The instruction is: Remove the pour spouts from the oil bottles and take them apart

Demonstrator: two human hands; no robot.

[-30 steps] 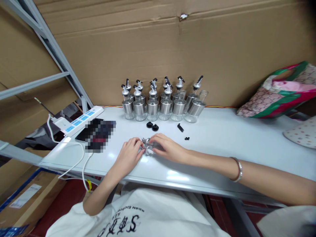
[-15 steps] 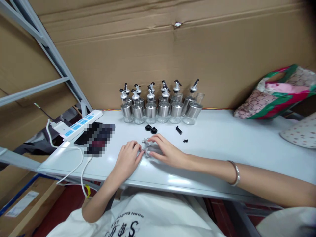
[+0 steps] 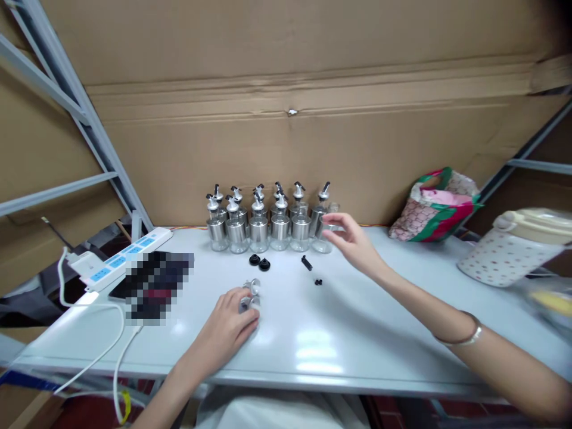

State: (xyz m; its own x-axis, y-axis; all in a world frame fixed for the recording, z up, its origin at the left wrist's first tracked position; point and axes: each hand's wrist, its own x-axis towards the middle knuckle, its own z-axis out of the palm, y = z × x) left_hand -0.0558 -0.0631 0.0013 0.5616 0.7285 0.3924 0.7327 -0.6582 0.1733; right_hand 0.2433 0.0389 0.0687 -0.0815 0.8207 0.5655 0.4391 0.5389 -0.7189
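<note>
My left hand (image 3: 230,316) rests on the table, its thumb and fingers curled round the nearer of two silver pourer caps (image 3: 252,304). The other silver pourer cap (image 3: 254,286) sits just beyond its fingertips. Raised over the table, my right hand (image 3: 351,241) has thumb and forefinger apart in front of the rightmost glass bottle (image 3: 322,246), partly hiding it; whether it touches the glass is unclear. That bottle has no spout. Several steel-banded oil bottles (image 3: 258,229) stand in two rows to its left, most with silver-and-black spouts.
Two round black stoppers (image 3: 259,263), a black lever (image 3: 306,263) and small black bits (image 3: 318,282) lie mid-table. A power strip (image 3: 129,256) and a blurred-out dark device (image 3: 154,286) with white cables lie left. A patterned bag (image 3: 433,208) and spotted container (image 3: 504,250) stand right.
My right hand has left the silver caps and moved up and right to the rightmost bottle. My left hand stays by the caps. The view has tilted up and shifted right.
</note>
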